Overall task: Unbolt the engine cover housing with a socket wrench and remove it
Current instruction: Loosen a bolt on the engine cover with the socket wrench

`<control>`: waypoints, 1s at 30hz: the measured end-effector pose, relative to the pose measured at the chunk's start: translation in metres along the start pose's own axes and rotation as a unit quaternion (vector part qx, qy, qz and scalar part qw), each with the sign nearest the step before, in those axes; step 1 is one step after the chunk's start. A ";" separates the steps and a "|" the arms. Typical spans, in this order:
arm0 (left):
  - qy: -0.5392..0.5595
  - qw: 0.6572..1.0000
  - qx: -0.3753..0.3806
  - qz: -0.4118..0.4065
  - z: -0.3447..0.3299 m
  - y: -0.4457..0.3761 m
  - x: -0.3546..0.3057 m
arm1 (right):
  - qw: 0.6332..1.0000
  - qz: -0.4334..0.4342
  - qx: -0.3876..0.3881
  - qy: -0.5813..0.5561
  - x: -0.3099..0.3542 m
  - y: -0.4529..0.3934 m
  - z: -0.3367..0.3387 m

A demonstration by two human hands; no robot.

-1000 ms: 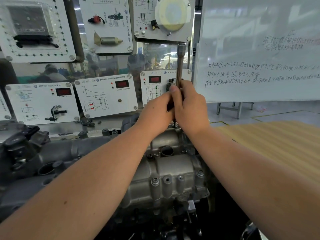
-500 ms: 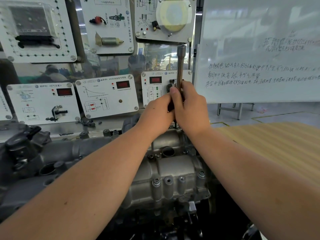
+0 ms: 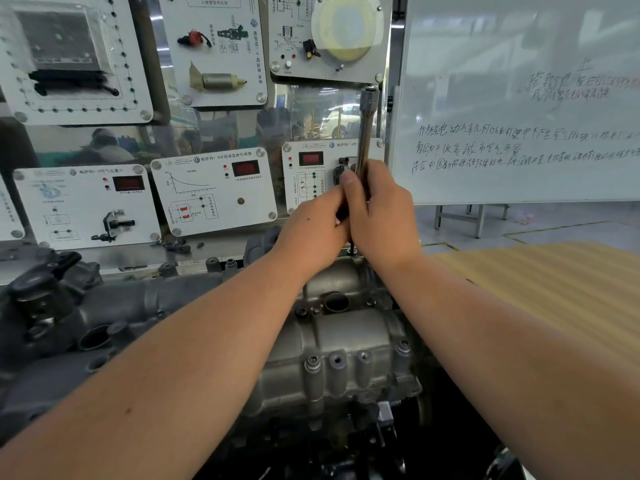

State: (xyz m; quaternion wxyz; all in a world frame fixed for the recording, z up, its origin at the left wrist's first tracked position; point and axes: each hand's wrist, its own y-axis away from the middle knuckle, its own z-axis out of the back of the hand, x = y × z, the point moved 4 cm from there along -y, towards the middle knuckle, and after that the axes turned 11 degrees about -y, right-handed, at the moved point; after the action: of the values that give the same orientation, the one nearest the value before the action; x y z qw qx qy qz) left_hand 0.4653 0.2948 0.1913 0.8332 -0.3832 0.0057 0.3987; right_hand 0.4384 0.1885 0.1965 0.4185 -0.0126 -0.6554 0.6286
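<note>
The silver engine cover housing (image 3: 346, 337) lies across the middle of the view, with several bolts along its near edge. A long metal socket wrench (image 3: 365, 133) stands nearly upright over the housing's far edge. My right hand (image 3: 381, 216) grips its lower shaft, thumb up along it. My left hand (image 3: 311, 226) holds the same shaft from the left, pressed against the right hand. The wrench's lower tip and the bolt under it are hidden behind my hands.
A dark engine block (image 3: 69, 306) with open ports extends to the left. White sensor training panels (image 3: 214, 192) stand right behind the engine. A whiteboard (image 3: 519, 98) fills the upper right. A wooden tabletop (image 3: 554, 289) lies to the right.
</note>
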 end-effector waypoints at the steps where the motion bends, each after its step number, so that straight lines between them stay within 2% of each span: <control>1: 0.008 1.000 0.011 -0.006 -0.001 0.001 -0.001 | 1.000 -0.003 0.000 -0.001 0.000 0.000 0.000; 4: 0.019 0.999 0.033 -0.010 -0.001 0.003 -0.004 | 1.000 -0.018 0.010 -0.003 0.001 0.000 -0.001; 10: -0.025 1.000 0.009 0.012 0.001 -0.004 -0.003 | 0.999 -0.034 0.026 0.012 0.003 0.000 -0.002; 15: -0.001 1.000 0.001 0.007 0.001 -0.002 0.001 | 0.999 -0.010 0.024 0.022 0.002 0.000 -0.001; 20: 0.024 0.999 0.032 -0.021 -0.001 0.001 0.000 | 0.999 -0.009 0.029 0.033 0.003 0.001 -0.004; 30: 0.010 1.000 -0.006 0.000 0.002 -0.003 0.002 | 0.998 0.000 0.018 0.053 0.007 0.001 0.000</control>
State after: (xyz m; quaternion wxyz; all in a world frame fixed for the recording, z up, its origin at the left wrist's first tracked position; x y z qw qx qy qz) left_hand 0.4683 0.2963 0.1944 0.8308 -0.3925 0.0119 0.3945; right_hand 0.4334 0.1925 0.1990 0.4529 -0.0378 -0.6211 0.6385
